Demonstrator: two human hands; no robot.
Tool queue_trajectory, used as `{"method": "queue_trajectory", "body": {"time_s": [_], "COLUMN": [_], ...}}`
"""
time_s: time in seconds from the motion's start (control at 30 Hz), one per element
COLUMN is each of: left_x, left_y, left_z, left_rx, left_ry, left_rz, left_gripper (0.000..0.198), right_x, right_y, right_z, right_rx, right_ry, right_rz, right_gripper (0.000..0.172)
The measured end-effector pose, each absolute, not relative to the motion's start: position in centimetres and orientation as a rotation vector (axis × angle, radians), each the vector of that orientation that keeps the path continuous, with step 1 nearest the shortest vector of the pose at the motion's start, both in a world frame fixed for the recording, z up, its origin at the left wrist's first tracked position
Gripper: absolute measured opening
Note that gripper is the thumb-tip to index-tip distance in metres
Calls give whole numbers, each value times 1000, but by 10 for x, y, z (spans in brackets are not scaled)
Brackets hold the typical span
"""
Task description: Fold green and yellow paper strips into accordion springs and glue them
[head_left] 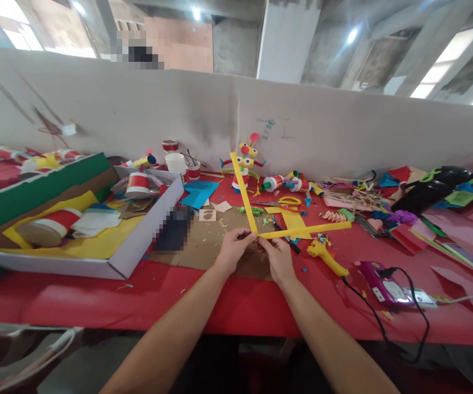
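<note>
Crowding the yellow strips point(244, 191) lie scissors point(289, 201), glue gun point(327, 258).

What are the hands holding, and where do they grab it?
Two yellow paper strips. The left hand and right hand pinch them at the corner where their ends meet.

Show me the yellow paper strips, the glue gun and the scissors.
yellow paper strips point(243, 189): head view, middle of the strip pointing away.
glue gun point(327, 258): head view, its yellow body.
scissors point(289, 201): head view, yellow handles.
</note>
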State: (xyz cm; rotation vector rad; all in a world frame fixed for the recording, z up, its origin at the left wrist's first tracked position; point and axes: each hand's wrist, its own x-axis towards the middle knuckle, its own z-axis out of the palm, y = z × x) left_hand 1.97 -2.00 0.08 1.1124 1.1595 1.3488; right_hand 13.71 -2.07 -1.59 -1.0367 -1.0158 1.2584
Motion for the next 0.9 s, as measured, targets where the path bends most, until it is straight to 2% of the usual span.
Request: {"method": "queue_trajectory", "body": {"time_s": [0.3,0.67,0.9], "left_x": [16,20,19], "left_y": [-19,-16,-19], "left_z": [-3,-11,-6], "left_rx": [1038,861,865], "left_ry": [1142,1150,1078], "left_rz": [1287,1378,1306], "left_gripper": [23,24,21], "right_x": [139,136,139], "right_y": [-21,-24,-23], "right_z": [-20,-14,-17], "right_rx": [-1086,-1030,-1100], "right_ry": [-1147,-1155,-1152], "right_rz": [1156,1231,1184], "right_gripper": [28,22,23]}}
